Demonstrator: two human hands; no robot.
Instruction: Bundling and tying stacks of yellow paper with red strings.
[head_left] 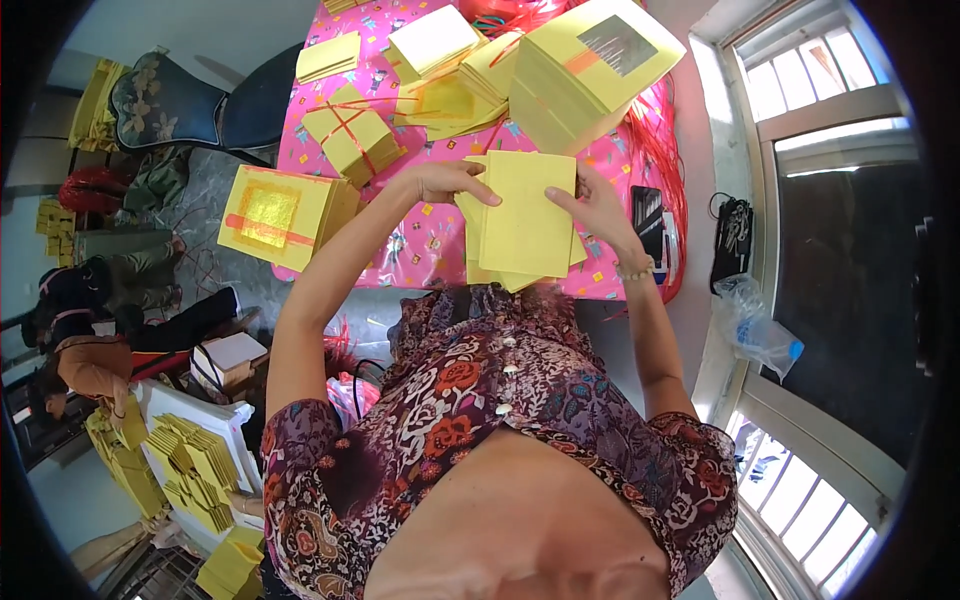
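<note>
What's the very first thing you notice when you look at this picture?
All the yellow paper: both hands, the left hand and the right hand, hold a fanned stack of yellow sheets in the middle, above a bright pink tablecloth. A tall yellow stack with a dark square on top sits at the table's far end, and a tied bundle with red string lies to the left.

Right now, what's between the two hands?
In the head view, a stack of yellow paper sheets sits between the left hand and right hand, gripped by both.
</note>
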